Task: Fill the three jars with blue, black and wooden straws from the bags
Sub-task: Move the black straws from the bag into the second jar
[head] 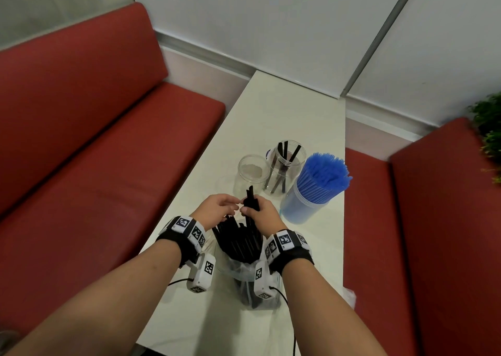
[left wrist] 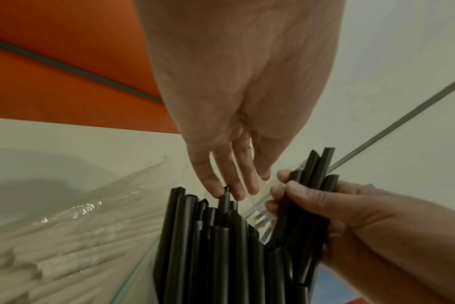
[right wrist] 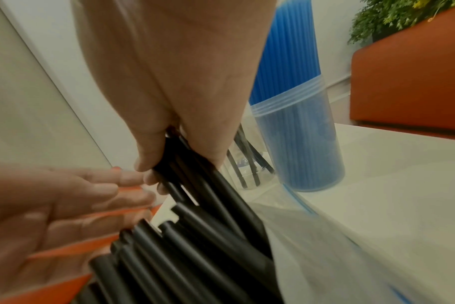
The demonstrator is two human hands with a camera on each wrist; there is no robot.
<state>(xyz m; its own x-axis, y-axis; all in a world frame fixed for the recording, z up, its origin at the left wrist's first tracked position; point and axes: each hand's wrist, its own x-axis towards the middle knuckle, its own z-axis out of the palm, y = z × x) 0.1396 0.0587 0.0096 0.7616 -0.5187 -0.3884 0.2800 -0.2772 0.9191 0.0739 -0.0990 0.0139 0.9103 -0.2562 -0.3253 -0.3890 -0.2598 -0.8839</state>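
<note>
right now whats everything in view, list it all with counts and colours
jars: three, clear, far part of the table; one empty, one with a few black straws, one packed with blue straws
black straws: many, in a clear bag at the near table edge
wooden straws: many, pale, in a second clear bag left of the black ones
table: one, white
benches: two, red, either side
plant: one, green, far right
left hand: fingers straight, touching the bagged straw tips
right hand: grips a bunch of black straws
</note>
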